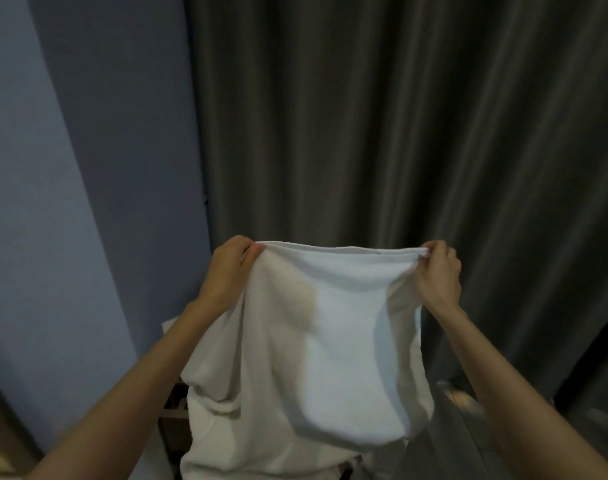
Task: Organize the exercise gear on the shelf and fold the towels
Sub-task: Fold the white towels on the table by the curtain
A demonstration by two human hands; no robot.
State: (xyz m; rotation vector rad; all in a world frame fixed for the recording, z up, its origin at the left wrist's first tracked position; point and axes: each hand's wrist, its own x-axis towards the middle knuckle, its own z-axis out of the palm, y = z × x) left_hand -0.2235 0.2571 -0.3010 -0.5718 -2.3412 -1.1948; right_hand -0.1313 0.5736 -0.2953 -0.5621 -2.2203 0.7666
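Left hand [231, 268] pinches white towel [330, 341] corner; right hand [437, 268] likewise (shelf [173, 415] perhaps beneath)

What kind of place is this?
Probably a room in a home, maybe a bedroom: a dark grey curtain hangs beside a blue painted wall, and the left hand and right hand hold up a white towel over a partly hidden wooden rack.

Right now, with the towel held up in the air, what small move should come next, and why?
Probably bring the two hands together so the top corners meet, folding it in half. The left hand and right hand each pinch a top corner of the white towel, which hangs spread between them in front of the curtain, with no neat fold showing yet.
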